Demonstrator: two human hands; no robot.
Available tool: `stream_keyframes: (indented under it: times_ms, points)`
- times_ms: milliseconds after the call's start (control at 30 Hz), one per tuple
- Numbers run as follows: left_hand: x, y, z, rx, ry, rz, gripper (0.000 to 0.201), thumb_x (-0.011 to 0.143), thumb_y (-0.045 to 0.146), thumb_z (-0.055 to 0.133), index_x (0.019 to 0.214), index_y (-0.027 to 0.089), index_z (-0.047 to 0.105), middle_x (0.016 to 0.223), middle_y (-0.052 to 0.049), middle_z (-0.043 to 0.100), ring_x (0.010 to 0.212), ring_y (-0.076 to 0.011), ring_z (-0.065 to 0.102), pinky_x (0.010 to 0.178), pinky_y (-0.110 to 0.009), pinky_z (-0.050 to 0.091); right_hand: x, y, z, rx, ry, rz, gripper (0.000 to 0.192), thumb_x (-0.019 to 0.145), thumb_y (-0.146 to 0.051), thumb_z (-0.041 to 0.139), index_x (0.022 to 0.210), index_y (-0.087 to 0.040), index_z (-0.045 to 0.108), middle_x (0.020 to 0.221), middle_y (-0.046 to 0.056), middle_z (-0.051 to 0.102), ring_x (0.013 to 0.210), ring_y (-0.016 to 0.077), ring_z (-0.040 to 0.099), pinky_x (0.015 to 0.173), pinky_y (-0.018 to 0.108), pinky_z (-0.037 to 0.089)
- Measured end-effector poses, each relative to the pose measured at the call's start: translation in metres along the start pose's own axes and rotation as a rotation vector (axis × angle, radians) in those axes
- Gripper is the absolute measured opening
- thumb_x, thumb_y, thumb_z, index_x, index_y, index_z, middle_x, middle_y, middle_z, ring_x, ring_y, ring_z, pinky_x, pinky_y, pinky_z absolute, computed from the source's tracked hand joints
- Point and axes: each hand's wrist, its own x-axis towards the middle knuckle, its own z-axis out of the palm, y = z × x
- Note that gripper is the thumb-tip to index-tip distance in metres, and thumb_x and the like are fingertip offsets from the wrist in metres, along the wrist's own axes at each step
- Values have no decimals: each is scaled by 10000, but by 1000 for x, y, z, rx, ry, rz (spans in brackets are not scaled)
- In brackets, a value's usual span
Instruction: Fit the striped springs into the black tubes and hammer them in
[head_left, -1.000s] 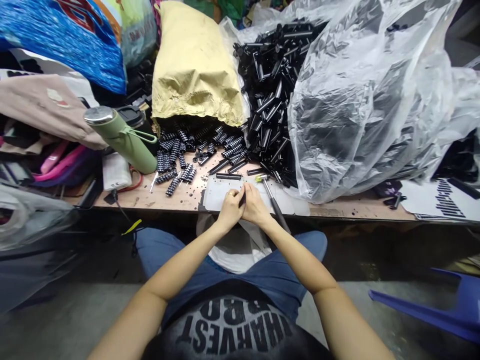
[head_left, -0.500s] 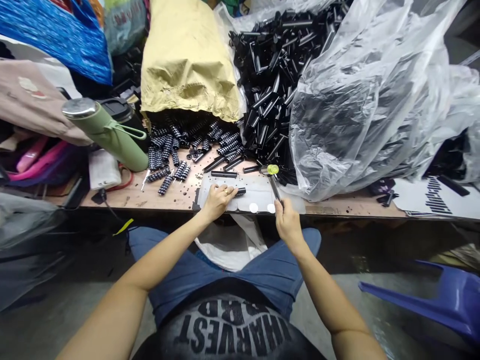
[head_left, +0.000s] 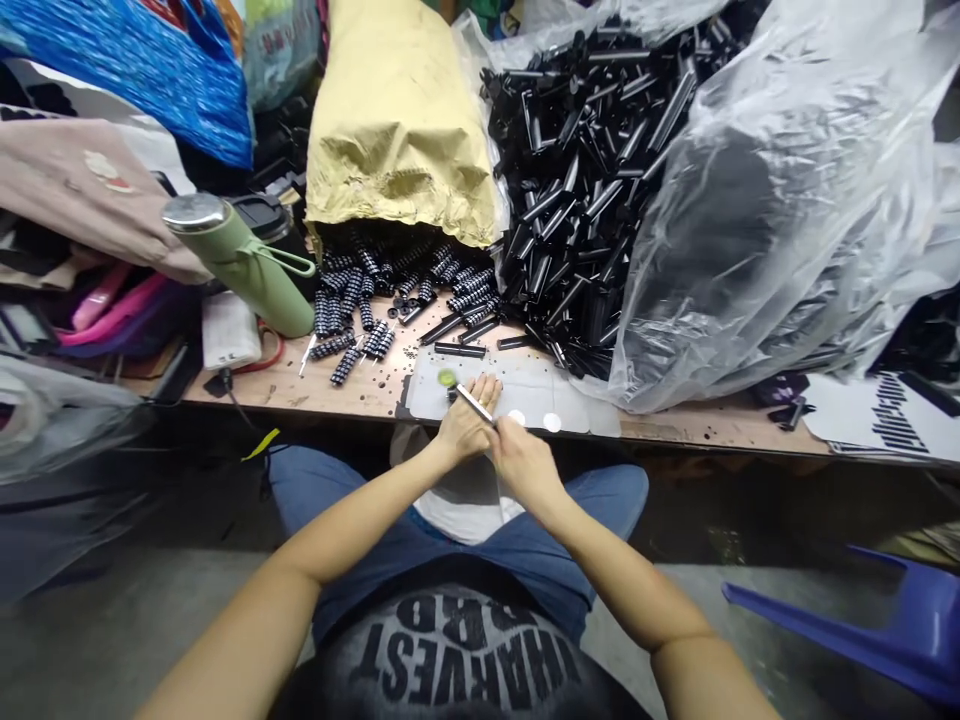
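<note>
In the head view my right hand (head_left: 525,462) is closed round the handle of a small hammer (head_left: 474,402) with a yellow-green head. The hammer points up and left across my left hand (head_left: 469,420), its head just beyond that hand's thumb side. Pressed down on the pale grey plate (head_left: 577,400), my left hand is closed over a black tube (head_left: 451,396); only a dark end of it shows, close to the hammer head. Another black tube (head_left: 460,350) lies along the plate's far edge. Two white round spots mark the plate right of my hands.
Black-and-white ribbed pieces (head_left: 341,300) lie in front of a yellow sack (head_left: 401,120). Loose black tubes (head_left: 570,200) pile up behind the plate, beside a clear plastic bag (head_left: 720,240). A green bottle (head_left: 255,280) and a white power bank (head_left: 229,330) stand left; a blue chair (head_left: 892,620) is right.
My right hand has swung the hammer left, from the plate's right side to over my left hand. My left hand has turned and shifted right, covering most of the black tube.
</note>
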Motion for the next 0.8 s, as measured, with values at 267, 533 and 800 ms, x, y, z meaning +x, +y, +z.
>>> stream_keyframes:
  times_ms: [267,533,800]
  points:
    - [19,3,-13,-62,-33,-107,395,946,247,408,1291,82,508,1048,-170,643,1026,-269,595,847,-392,484,14,32,-15,-97,34,145,338,1003,-434,278,985,-204,524,784,62,685,645,206,623,558,266,296]
    - [-25,35,-43,-155,-39,47,309,918,221,485,1202,124,562,965,-137,612,865,-242,565,731,-366,491,34,110,2,-277,109,256,326,977,-416,378,991,-163,583,908,119,661,799,238,602,650,305,354]
    - [90,-99,-55,-141,82,-546,231,880,179,485,933,54,672,969,-210,630,1012,-319,558,891,-423,446,58,92,9,-29,296,-34,335,933,-422,448,1068,-161,607,1072,136,610,1029,279,515,898,398,401]
